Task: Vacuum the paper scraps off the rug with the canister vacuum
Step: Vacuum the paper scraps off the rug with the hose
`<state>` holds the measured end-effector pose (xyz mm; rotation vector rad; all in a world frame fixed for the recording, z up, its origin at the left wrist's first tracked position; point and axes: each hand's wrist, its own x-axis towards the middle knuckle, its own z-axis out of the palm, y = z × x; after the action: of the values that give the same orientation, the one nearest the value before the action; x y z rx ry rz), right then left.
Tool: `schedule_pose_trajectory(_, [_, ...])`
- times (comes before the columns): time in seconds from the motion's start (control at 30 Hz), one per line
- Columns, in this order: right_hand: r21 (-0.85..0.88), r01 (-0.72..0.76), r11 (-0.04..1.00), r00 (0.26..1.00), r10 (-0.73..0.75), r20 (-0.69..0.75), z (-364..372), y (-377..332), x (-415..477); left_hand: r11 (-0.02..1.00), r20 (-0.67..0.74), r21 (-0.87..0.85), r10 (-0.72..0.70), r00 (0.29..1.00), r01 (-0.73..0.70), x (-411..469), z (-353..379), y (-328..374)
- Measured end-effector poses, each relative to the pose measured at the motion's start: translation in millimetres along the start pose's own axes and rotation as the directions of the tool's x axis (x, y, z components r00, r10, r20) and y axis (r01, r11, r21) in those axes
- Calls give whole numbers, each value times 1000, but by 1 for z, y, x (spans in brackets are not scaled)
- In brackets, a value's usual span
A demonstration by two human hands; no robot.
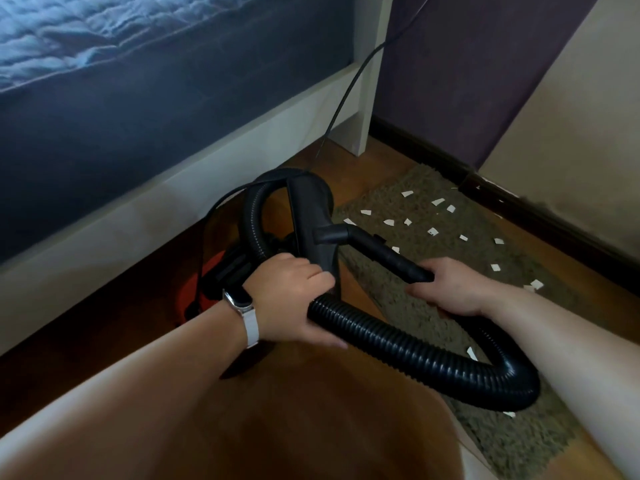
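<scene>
- Left forearm comes in from 7 o'clock, white-strapped watch on the wrist.
- Left hand, just left of centre: fingers curled over the black ribbed hose, thumb under it, right where the hose passes the near end of the floor nozzle. Cannot tell if the fingers also grip the nozzle.
- Right hand at 3 o'clock: wrapped round the near end of the rigid tube, knuckles low over the rug.
- Hose runs from the left hand out to a tight bend at 5 o'clock, lying on the rug, then back towards the right hand. A second loop arches at 12 o'clock behind the nozzle.
- Nozzle is held up on end, off the floor; the tube plugs into its side and points towards 9 o'clock.
- Canister vacuum, red body, sits on the wood floor at 9 o'clock, mostly hidden behind the left wrist and hose.
- Rug, grey-green shag, runs from 1 to 5 o'clock. Paper scraps, small and white, scattered over its far half, a few near the hose bend.
- Power cord rises towards 12 o'clock, past the white bed frame.
- Dark mattress at 10 o'clock.
- Dark baseboard at 2 o'clock.
</scene>
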<state>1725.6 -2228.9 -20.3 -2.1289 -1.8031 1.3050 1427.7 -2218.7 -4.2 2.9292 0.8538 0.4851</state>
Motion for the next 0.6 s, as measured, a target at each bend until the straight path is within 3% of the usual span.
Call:
schedule_pose_trajectory(0.17, [-61, -31, 998, 1000, 30, -5, 16, 6, 8, 1000, 105, 18, 13, 994, -15, -7, 1, 3])
schedule_pose_trajectory(0.43, [-388, -84, 918, 991, 37, -128, 16, -8, 7, 998, 107, 53, 6, 994, -12, -19, 0, -2])
schedule_pose_trajectory(0.6, [-343, -71, 937, 987, 16, -160, 18, -12, 4, 999, 89, 26, -49, 995, 46, -25, -13, -8])
